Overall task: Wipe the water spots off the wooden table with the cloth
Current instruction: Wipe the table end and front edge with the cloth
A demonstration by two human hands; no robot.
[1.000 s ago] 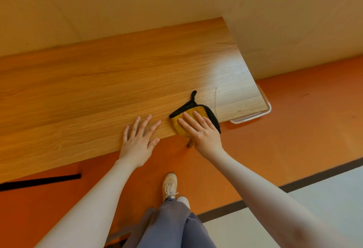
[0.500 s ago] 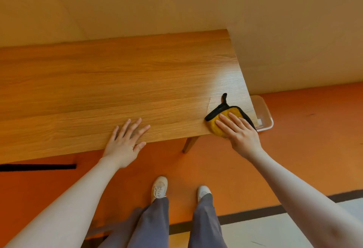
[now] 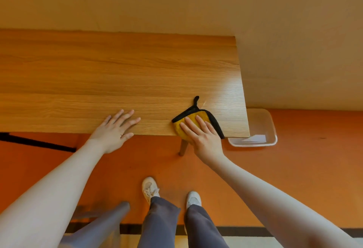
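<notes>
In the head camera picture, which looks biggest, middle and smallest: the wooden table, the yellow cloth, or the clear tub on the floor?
1. wooden table, far the biggest.
2. clear tub, though the table hides part.
3. yellow cloth, half under the right hand, so its ranking against the tub is unsure.

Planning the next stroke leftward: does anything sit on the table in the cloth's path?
Only the left hand, flat on the wooden table near its front edge. The right hand presses the cloth.
</notes>
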